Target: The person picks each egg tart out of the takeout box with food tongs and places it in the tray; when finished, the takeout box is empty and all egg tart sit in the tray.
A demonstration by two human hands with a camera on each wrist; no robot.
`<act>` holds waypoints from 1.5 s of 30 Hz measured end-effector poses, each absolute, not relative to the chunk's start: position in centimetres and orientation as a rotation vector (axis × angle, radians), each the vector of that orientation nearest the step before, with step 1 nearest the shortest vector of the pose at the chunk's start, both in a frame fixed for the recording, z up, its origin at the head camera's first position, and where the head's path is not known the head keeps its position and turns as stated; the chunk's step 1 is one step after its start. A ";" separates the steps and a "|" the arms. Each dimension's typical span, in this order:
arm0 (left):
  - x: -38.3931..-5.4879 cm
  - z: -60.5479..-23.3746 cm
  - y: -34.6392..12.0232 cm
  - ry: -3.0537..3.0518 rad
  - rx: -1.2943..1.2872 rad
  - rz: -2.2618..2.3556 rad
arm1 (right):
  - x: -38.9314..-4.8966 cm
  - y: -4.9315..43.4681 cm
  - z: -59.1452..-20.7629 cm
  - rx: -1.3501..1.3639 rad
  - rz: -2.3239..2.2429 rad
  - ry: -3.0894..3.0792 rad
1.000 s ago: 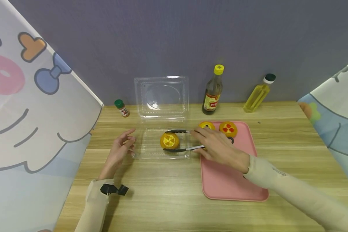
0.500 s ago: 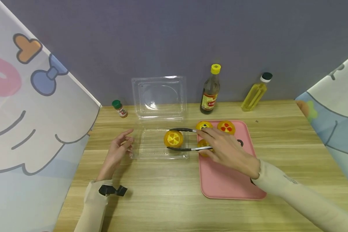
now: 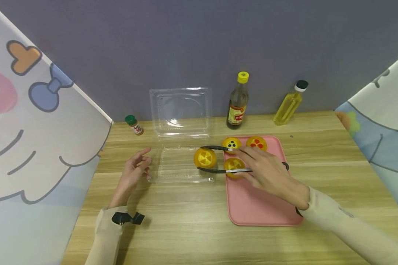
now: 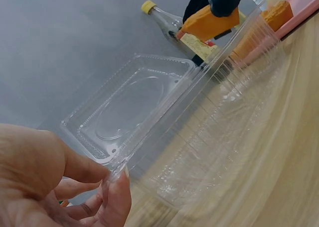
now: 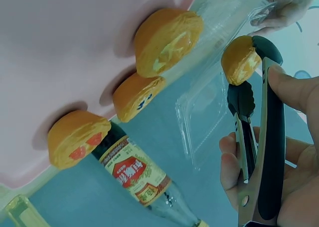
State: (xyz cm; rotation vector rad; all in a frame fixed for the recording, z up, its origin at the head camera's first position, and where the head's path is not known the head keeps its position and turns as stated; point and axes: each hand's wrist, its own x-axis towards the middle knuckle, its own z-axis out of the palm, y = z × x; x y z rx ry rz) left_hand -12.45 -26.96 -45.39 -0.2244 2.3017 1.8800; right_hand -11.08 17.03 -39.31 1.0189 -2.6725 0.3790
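Note:
My right hand (image 3: pixel 268 171) grips a pair of tongs (image 5: pixel 271 152) with black tips. Between those tips a round orange tart (image 3: pixel 205 158) with yellow wedges on top is pinched. In the left wrist view the tart hangs above the right end of a clear plastic container (image 4: pixel 199 132). The container's hinged lid (image 3: pixel 182 110) stands raised at the back. At the container's left end, thumb and finger of my left hand (image 4: pixel 65 182) pinch its rim. On the pink tray (image 3: pixel 262 206) sit another wedge-topped tart (image 3: pixel 232 163), one with blue dots (image 3: pixel 231 142) and one with red pieces (image 3: pixel 257 141).
Behind the tray stand a dark sauce bottle (image 3: pixel 237 110) with a yellow cap and an oil bottle (image 3: pixel 287 106). A small green-capped spice jar (image 3: pixel 134 125) stands at the back left. A grey wall (image 3: pixel 185 44) closes off the wooden table's far edge.
The right hand, tongs and pinched tart have moved right, from over the container's middle to its right end. The second wedge-topped tart on the tray has come into view. The left hand stays put.

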 end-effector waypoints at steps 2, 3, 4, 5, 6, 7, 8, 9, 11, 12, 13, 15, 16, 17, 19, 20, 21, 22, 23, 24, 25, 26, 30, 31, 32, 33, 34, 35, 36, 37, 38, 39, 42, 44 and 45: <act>-12.4 -45.4 -26.9 2.300 -0.225 1.878 | -10.9 17.4 -39.2 1.009 0.371 -2.680; -12.4 -45.3 -27.0 2.302 -0.227 1.873 | -10.8 17.6 -39.1 1.003 0.366 -2.682; -12.4 -45.3 -27.0 2.304 -0.227 1.869 | -10.8 17.7 -39.1 0.994 0.356 -2.681; -12.3 -45.3 -27.0 2.305 -0.226 1.866 | -10.7 17.9 -39.1 0.983 0.344 -2.682; -12.3 -45.3 -27.0 2.308 -0.224 1.862 | -10.7 18.1 -39.0 0.973 0.333 -2.682; -12.3 -45.3 -27.0 2.311 -0.221 1.859 | -10.6 18.3 -39.0 0.965 0.326 -2.683; -12.3 -45.3 -27.0 2.313 -0.218 1.857 | -10.5 18.4 -39.0 0.957 0.321 -2.684; -12.3 -45.3 -27.0 2.316 -0.215 1.854 | -10.5 18.6 -39.1 0.950 0.318 -2.686; -12.3 -45.2 -27.0 2.316 -0.207 1.851 | -10.3 18.9 -39.1 0.937 0.319 -2.689; -12.3 -45.2 -27.0 2.316 -0.203 1.849 | -10.3 19.1 -39.1 0.931 0.325 -2.691; -12.3 -45.2 -27.0 2.316 -0.201 1.847 | -10.2 19.3 -39.1 0.926 0.328 -2.691; -12.3 -45.2 -27.0 2.316 -0.195 1.841 | -10.1 19.6 -39.1 0.916 0.333 -2.689; -12.3 -45.2 -27.0 2.315 -0.193 1.838 | -10.1 19.8 -39.1 0.913 0.337 -2.689; -12.3 -45.2 -27.0 2.316 -0.192 1.835 | -10.0 19.9 -39.1 0.910 0.339 -2.689; -12.3 -45.1 -27.1 2.317 -0.191 1.829 | -10.0 20.3 -39.1 0.905 0.339 -2.690; -12.3 -45.1 -27.1 2.318 -0.191 1.826 | -9.9 20.4 -39.1 0.904 0.339 -2.694; -12.3 -45.1 -27.1 2.317 -0.192 1.825 | -9.9 20.6 -39.1 0.899 0.335 -2.700; -12.3 -45.1 -27.1 2.320 -0.190 1.821 | -9.8 20.8 -39.1 0.892 0.336 -2.709; -12.3 -45.1 -27.1 2.321 -0.187 1.818 | -9.7 21.0 -39.1 0.887 0.336 -2.716; -12.3 -45.1 -27.1 2.322 -0.183 1.815 | -9.7 21.1 -39.1 0.880 0.336 -2.724; -12.3 -45.1 -27.1 2.323 -0.180 1.813 | -9.6 21.3 -39.1 0.875 0.337 -2.732; -12.3 -45.1 -27.1 2.323 -0.177 1.811 | -9.6 21.4 -39.1 0.869 0.337 -2.736; -12.3 -45.1 -27.0 2.321 -0.177 1.816 | -9.6 22.1 -39.1 0.851 0.349 -2.721; -12.2 -45.1 -27.0 2.320 -0.182 1.818 | -9.5 22.3 -39.2 0.848 0.350 -2.711; -12.2 -45.2 -26.9 2.320 -0.187 1.820 | -9.5 22.5 -39.2 0.844 0.352 -2.702; -12.2 -45.2 -26.9 2.320 -0.191 1.821 | -9.4 22.7 -39.3 0.840 0.352 -2.694; -12.2 -45.2 -26.9 2.322 -0.194 1.821 | -9.4 22.9 -39.3 0.834 0.346 -2.689; -12.2 -45.2 -26.9 2.324 -0.196 1.820 | -9.2 23.1 -39.4 0.829 0.343 -2.684; -12.2 -45.2 -26.9 2.325 -0.198 1.820 | -9.1 23.3 -39.5 0.820 0.343 -2.683; -12.2 -45.2 -26.8 2.326 -0.199 1.820 | -9.0 23.5 -39.5 0.811 0.342 -2.683; -12.2 -45.2 -26.8 2.327 -0.199 1.819 | -8.9 23.7 -39.5 0.802 0.340 -2.683; -12.2 -45.1 -26.8 2.329 -0.199 1.819 | -8.8 23.9 -39.6 0.795 0.337 -2.683; -12.2 -45.1 -26.8 2.333 -0.198 1.818 | -8.6 24.4 -39.6 0.772 0.341 -2.684; -12.2 -45.0 -26.8 2.335 -0.198 1.816 | -8.4 24.7 -39.6 0.762 0.345 -2.689; -12.2 -45.0 -26.8 2.335 -0.198 1.815 | -8.3 24.8 -39.6 0.757 0.349 -2.693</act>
